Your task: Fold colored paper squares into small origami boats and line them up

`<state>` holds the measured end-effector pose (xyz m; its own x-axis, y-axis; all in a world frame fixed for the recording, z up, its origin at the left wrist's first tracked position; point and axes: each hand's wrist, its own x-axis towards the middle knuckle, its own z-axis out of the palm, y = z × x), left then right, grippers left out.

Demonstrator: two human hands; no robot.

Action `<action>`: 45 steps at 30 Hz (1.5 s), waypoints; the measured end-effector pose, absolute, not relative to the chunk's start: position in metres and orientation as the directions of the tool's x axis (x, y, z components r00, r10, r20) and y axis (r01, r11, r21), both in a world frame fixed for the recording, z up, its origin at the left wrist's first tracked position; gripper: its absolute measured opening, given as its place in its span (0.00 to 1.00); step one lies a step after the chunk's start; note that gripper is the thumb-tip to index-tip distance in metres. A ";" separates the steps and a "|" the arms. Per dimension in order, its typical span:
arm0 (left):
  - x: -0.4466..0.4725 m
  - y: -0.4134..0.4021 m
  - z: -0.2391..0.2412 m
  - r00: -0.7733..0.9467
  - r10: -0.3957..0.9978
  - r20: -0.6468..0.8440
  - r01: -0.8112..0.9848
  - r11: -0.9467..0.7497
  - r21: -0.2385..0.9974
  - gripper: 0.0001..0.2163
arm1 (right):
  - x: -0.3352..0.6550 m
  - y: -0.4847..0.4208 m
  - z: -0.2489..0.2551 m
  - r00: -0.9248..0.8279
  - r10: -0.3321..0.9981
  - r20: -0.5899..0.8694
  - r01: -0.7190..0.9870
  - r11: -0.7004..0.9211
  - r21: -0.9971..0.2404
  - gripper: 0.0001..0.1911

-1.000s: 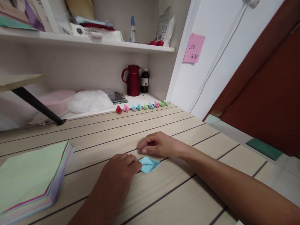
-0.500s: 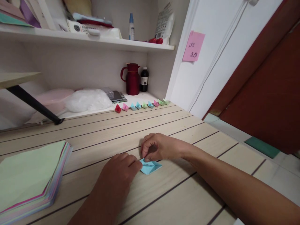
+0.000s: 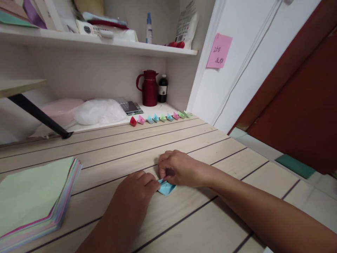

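Observation:
A small piece of folded blue paper lies on the striped wooden table. My left hand pinches its left corner, with the thumb and fingers closed at that edge. From the far right side, my right hand is closed on the paper's upper edge, its fingers curled and the tips at a fold. The right hand covers the paper's right end. Along the table's far edge stands a row of several small folded paper boats in red, pink, blue and green.
To the left lies a thick stack of coloured paper sheets. Behind the table, a shelf holds a red jug, a dark bottle and a white plastic bag. A black bracket slants down at left.
My right hand has shifted slightly down over the paper and now covers its right end. The paper's visible part has become narrower. My left hand stays nearly in place.

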<state>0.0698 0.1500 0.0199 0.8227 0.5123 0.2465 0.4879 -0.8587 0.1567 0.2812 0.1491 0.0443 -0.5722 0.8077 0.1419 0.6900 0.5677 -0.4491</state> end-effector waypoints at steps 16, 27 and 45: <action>0.066 0.151 0.028 0.674 0.696 0.247 0.664 -0.718 0.210 0.14 | 0.299 0.163 0.051 -0.310 0.928 0.208 0.630 0.364 -0.686 0.07; 0.055 0.160 0.031 0.557 0.795 0.239 0.770 -0.603 0.208 0.11 | 0.289 0.167 0.030 -0.321 0.930 0.179 0.449 0.316 -0.836 0.19; 0.058 0.157 0.031 0.465 0.858 0.219 0.789 -0.514 0.338 0.14 | 0.287 0.166 0.030 -0.317 0.923 0.217 0.506 0.358 -0.785 0.17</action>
